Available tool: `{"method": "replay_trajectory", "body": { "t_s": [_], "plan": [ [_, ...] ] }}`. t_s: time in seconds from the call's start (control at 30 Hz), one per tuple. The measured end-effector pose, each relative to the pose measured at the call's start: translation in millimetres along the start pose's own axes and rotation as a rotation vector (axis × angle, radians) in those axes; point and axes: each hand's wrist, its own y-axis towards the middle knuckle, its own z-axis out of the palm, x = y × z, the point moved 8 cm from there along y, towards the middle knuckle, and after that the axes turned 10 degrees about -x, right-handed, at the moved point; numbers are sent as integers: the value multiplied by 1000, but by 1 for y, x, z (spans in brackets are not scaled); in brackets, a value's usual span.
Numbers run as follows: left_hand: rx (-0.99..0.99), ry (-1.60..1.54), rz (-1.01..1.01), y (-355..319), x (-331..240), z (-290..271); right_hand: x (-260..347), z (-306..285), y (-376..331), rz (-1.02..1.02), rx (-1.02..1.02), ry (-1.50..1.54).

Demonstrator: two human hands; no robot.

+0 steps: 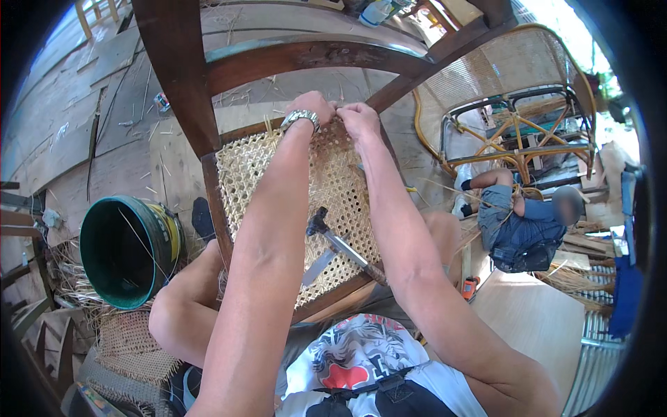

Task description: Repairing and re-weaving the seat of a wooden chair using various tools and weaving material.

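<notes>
A wooden chair frame with a woven cane seat lies across my lap. At the seat's far edge my left hand, a metal watch on its wrist, is closed with the fingertips turned away from view. Right beside it, my right hand is pinched, its fingertips almost meeting the left ones. What either hand grips is too small to make out. A hammer rests on the near part of the weave, head toward the middle. Next to it lies a flat metal blade. Short cane ends stick up near my left wrist.
A green-lined bucket stands on the left among cane scraps. The chair's dark back rail arches beyond my hands. At right a person sits near a rattan bench. An orange tool lies by a pale board.
</notes>
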Motion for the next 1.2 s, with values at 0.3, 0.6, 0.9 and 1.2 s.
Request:
{"method": "replay_trajectory", "body": {
  "t_s": [0.3, 0.6, 0.9, 1.2],
  "plan": [
    [-45, 5, 6, -8, 0, -6, 30, -23, -48, -694, -99, -30],
    [-23, 4, 9, -8, 1, -5, 35, -18, -57, -813, -182, -205],
    [-26, 25, 121, 2, -4, 1, 33, -23, -62, -908, -57, -212],
    [98, -168, 183, -1, 1, 6, -22, -140, -85, -719, 125, -190]
  ]
}}
